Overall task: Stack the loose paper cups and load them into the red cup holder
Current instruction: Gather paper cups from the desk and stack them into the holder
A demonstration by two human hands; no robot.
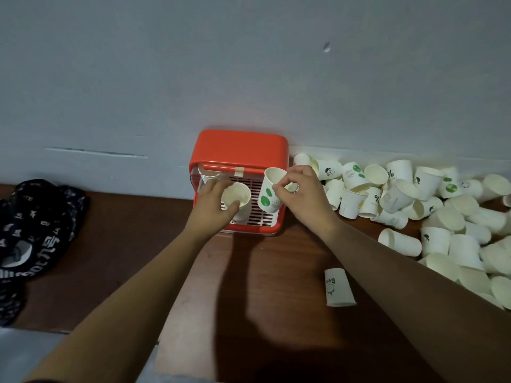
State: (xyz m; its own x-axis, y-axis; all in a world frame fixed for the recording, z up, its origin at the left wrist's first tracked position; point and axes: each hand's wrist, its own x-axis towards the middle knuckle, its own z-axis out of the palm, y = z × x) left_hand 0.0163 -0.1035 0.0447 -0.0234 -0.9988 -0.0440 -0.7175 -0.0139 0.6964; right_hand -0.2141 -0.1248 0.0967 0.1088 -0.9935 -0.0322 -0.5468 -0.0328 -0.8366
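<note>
The red cup holder (240,146) stands against the wall at the back of the brown table, its slotted white tray facing me. My left hand (213,201) grips a white paper cup (236,196) from the side, mouth up, over the tray's left half. My right hand (300,193) pinches the rim of a second cup with green leaf print (269,193), tilted over the tray's right half. The two cups are apart. A large heap of loose paper cups (431,205) lies to the right of the holder.
One cup (338,287) lies on its side alone on the table (116,244) in front of the heap. A black printed cloth (36,230) is bunched at the left edge. The grey wall (249,64) rises right behind the holder.
</note>
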